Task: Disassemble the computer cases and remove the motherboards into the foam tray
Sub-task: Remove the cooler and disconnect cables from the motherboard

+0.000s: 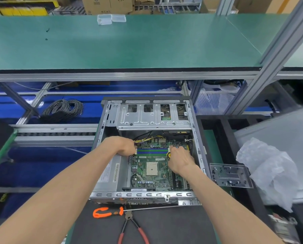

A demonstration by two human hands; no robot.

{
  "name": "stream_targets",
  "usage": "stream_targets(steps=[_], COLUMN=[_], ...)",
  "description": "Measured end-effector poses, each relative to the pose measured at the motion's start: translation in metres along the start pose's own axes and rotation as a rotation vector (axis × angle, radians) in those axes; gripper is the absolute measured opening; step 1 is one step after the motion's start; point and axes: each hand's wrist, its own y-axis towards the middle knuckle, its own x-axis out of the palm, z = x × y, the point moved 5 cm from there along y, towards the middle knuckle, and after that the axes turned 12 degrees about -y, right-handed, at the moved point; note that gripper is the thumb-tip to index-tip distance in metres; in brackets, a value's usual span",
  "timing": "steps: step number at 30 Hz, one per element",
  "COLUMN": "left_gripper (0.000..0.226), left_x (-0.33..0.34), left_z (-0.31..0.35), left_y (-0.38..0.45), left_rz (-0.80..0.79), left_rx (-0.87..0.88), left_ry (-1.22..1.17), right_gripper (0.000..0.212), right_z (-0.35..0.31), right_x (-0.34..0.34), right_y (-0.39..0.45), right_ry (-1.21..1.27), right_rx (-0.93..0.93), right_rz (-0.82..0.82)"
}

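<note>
with the left hand [125,146] and right hand [179,158] curled at the memory slots [153,151], fingers hidden so their grip cannot be told, a hard tug on the motherboard [151,170] could snap its still-attached wires [148,139].

No legible text on any label.

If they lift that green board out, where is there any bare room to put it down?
The green shelf above is mostly bare, apart from clear boxes at its far edge. The black tray to the right of the case shows open slots. The near mat is crowded with a screwdriver and pliers; both hands are inside the case.
</note>
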Motion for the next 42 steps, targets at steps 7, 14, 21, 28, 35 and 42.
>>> stream_targets(steps=[7,14,21,28,35,42], left_gripper=[0.023,0.043,0.024,0.022,0.012,0.011], left_x=[-0.002,-0.009,0.004,0.011,0.01,0.003], left_z=[0.001,0.027,0.072,0.076,0.071,0.072], left_y=[0.005,0.007,0.015,0.026,0.029,0.019], left_rz=[0.05,0.34,0.567,0.659,0.698,0.733], left_rx=[0.023,0.334,0.324,0.301,0.289,0.356], left_ry=[0.071,0.021,0.253,0.361,0.258,0.207], right_gripper=[0.029,0.025,0.038,0.04,0.041,0.043], right_z=[0.001,0.0,0.0,0.001,0.002,0.006], right_x=[-0.002,-0.001,-0.001,0.0,-0.001,-0.01], right_y=[0.001,0.0,0.001,0.002,0.0,-0.004], right_ry=[0.016,0.092,0.096,0.092,0.095,0.239], right_rx=[0.004,0.018,0.027,0.038,0.043,0.113], right_rz=[-0.013,-0.022,-0.039,-0.037,-0.049,-0.026])
